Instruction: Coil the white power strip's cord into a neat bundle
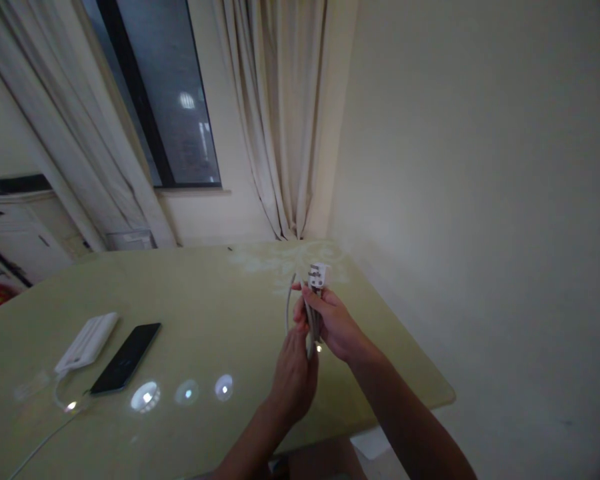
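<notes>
Both hands meet over the right part of the glossy table (200,287). My right hand (337,320) is closed on a bundled white cable (311,320), with a white plug (318,275) sticking up past its thumb, metal prongs showing. Pressed against the lower left of the same bundle is my left hand (296,367), its fingers wrapped round the cable and partly hidden. A loose length of the cable arcs up on the left of the bundle.
On the table's left lie a white power bank (87,341) and a black phone (126,358), with a thin white cable (45,440) running to the front edge. A wall (480,200) borders the right. Curtains (280,120) hang behind.
</notes>
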The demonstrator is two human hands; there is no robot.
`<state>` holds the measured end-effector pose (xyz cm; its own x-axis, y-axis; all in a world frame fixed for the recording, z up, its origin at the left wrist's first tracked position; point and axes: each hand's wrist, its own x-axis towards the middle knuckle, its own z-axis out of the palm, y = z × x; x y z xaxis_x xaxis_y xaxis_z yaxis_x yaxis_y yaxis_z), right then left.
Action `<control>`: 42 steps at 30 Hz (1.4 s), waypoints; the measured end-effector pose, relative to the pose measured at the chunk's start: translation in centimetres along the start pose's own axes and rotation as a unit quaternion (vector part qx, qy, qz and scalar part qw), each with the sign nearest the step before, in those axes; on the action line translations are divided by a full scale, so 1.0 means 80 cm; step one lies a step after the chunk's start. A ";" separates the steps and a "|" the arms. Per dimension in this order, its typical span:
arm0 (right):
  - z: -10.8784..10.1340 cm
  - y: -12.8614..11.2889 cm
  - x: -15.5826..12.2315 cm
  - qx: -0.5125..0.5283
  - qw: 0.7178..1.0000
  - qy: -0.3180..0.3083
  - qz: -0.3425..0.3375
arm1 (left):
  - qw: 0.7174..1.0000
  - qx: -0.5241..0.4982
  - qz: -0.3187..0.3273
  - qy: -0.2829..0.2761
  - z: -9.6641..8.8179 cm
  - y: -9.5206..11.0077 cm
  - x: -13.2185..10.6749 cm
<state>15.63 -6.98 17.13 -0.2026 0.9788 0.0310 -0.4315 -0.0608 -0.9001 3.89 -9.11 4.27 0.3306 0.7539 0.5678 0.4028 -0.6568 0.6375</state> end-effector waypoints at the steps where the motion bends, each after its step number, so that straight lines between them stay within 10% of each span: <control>1: -0.001 0.000 -0.002 -0.008 1.000 -0.010 0.011 | 0.999 -0.021 0.006 -0.030 -0.005 0.003 0.004; 6: -0.013 0.001 -0.006 -0.004 0.995 -0.033 0.092 | 0.963 -0.164 -0.013 -0.215 -0.047 0.031 0.015; 12: -0.013 0.001 -0.004 0.021 0.993 -0.043 0.108 | 0.956 -0.224 -0.081 -0.170 -0.032 0.032 0.009; 20: -0.023 0.009 -0.015 0.007 0.990 -0.092 0.111 | 0.961 -0.085 -0.083 -0.249 -0.039 0.027 0.022; 28: -0.040 -0.020 -0.027 -0.057 0.989 -0.076 0.110 | 0.981 -0.016 0.191 -0.040 -0.071 -0.024 0.026; 34: -0.083 -0.037 0.015 -0.215 0.974 -0.020 0.065 | 0.989 0.036 -0.048 0.133 -0.068 -0.125 0.013; 37: -0.107 -0.035 0.068 -0.413 0.910 0.043 -0.013 | 0.983 0.018 -0.152 0.101 -0.061 -0.156 0.000; 42: -0.141 -0.026 0.180 -0.734 0.672 0.073 -0.073 | 0.973 0.013 -0.212 0.086 -0.056 -0.170 -0.002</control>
<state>23.53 9.47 14.57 -0.1172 0.9687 0.2189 0.9152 0.1909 -0.3548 -5.49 -0.37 -2.18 -0.0169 0.9415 0.3365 0.4938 -0.2848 0.8216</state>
